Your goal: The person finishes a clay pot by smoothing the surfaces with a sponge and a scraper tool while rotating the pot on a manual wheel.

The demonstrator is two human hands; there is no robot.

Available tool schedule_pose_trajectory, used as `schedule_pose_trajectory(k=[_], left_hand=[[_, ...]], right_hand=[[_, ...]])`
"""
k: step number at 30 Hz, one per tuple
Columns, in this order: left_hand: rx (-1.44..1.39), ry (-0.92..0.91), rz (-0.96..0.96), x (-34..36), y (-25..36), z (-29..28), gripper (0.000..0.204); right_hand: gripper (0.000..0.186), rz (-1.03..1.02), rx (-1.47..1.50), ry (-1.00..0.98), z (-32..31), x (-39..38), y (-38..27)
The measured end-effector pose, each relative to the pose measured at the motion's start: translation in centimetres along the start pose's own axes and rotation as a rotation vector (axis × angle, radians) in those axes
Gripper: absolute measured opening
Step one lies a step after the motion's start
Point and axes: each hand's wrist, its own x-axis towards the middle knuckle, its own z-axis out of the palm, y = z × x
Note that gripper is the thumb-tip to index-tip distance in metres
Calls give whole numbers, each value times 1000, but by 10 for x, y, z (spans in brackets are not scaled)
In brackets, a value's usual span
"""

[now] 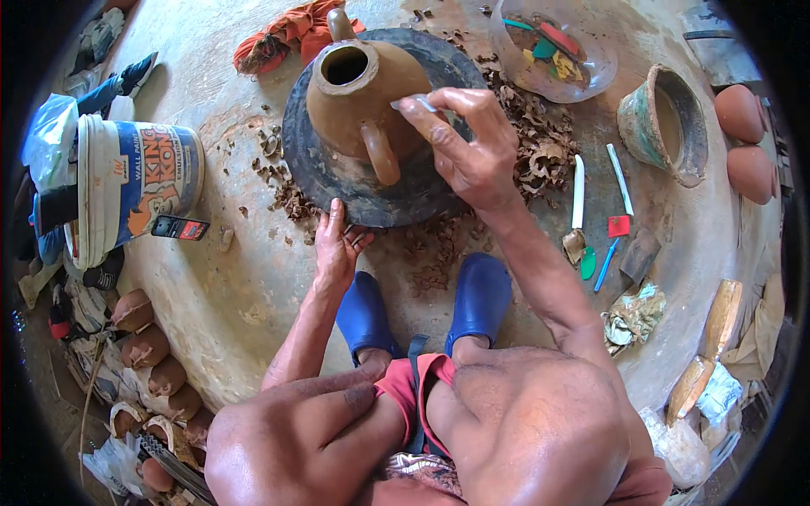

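Note:
A brown clay pot (pixel 363 93) with a round open neck and looped handles stands on a dark round turntable (pixel 321 181). My right hand (pixel 472 143) is closed in a pinch at the pot's right side, above the handle. Between its fingertips shows a small, thin, translucent strip (pixel 405 104), whose exact kind I cannot make out. My left hand (pixel 336 253) grips the near left rim of the turntable, one digit on top and the others partly hidden under the edge. Brown clay shavings (pixel 544 156) lie around the turntable, thickest on its right.
A paint bucket (pixel 139 181) with a phone (pixel 180 228) against it stands left. Right are a clear basin (pixel 548 80) of coloured scraps, a crusted bowl (pixel 662 126), a white stick (pixel 578 194) and a blue tool (pixel 606 266). Several clay pots (pixel 145 346) line the lower left.

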Motion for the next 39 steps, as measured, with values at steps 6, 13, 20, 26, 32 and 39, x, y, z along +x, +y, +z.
schedule_pose_trajectory(k=[6,13,20,26,32,39], left_hand=[[-8,5,4,-1,-3,0,48],[-10,-5,-8,-1,-4,-1,50],[-19,-13,-8,-1,-5,-1,50],[-24,-11,-18,-4,-9,4,50],[13,-74,-69,-10,-6,4,53],[-82,73,41,20,23,-10,63]], right_hand=[[51,-69,35,-104,-4,4,0],[45,-62,15,-134,-7,-16,-4],[37,-164,-21,-149,-9,-26,5],[36,-164,-38,-207,-13,-42,13],[40,-17,71,-156,-15,-50,9],[20,578,114,176,19,-43,5]])
